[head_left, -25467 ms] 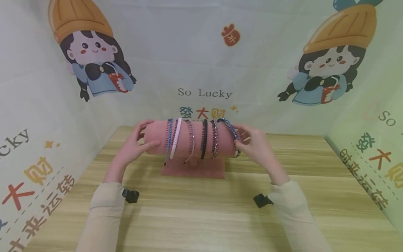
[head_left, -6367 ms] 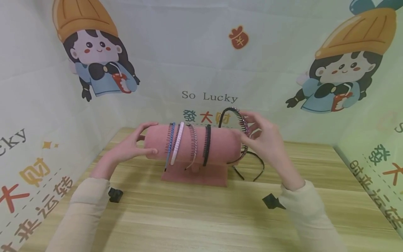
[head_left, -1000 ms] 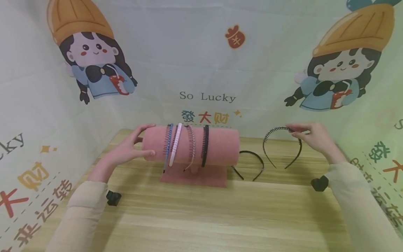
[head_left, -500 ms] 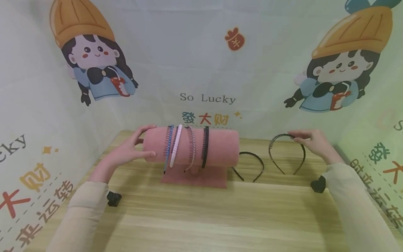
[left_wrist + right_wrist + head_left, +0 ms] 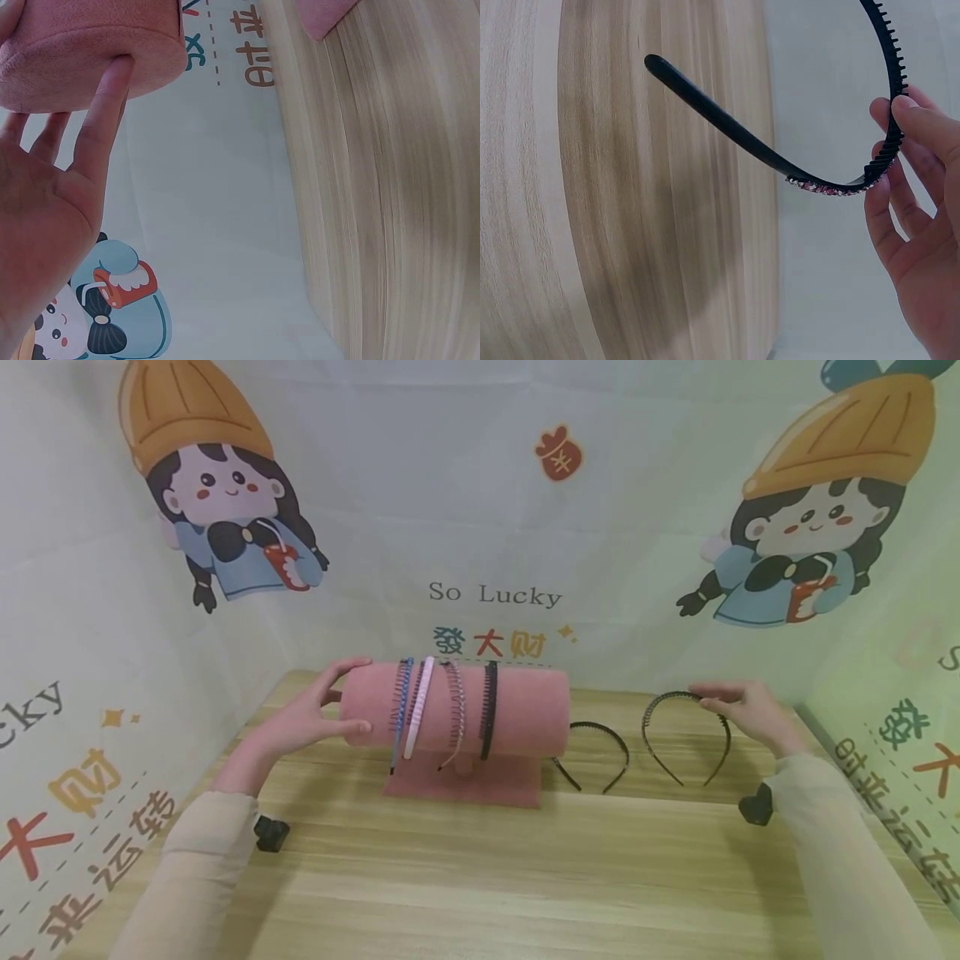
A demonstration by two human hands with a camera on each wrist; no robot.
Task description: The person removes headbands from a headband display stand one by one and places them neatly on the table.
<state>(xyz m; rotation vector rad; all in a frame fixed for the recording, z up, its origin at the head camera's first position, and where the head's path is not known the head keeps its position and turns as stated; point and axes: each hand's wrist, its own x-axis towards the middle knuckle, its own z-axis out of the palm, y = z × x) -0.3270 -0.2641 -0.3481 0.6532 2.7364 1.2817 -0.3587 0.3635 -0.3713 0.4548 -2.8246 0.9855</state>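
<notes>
In the head view, a pink plush headband stand [image 5: 532,710] lies crosswise on the wooden table. My left hand [image 5: 303,718] grips its left end, thumb in front and fingers at the back and against the end face. Around the roll sit a blue headband [image 5: 402,706], a white headband [image 5: 419,714], a thin pale beaded headband [image 5: 459,714] and a black headband [image 5: 489,710]. To the right, my right hand [image 5: 750,706] pinches a black toothed headband [image 5: 724,129] with pink and silver glitter by its top, tips downward. Whether the tips touch the table is unclear.
A dark headband [image 5: 626,752] stands on the table [image 5: 480,877] just right of the stand, between it and the held one; the roll hides part of it. Printed cloth walls [image 5: 390,485] rise behind and at both sides. Small black devices [image 5: 272,833] are worn at both wrists.
The glittery headband has come off the roll's right end, moved right and been lowered. The dark headband beside the stand came off earlier. My left hand stays on the left end.
</notes>
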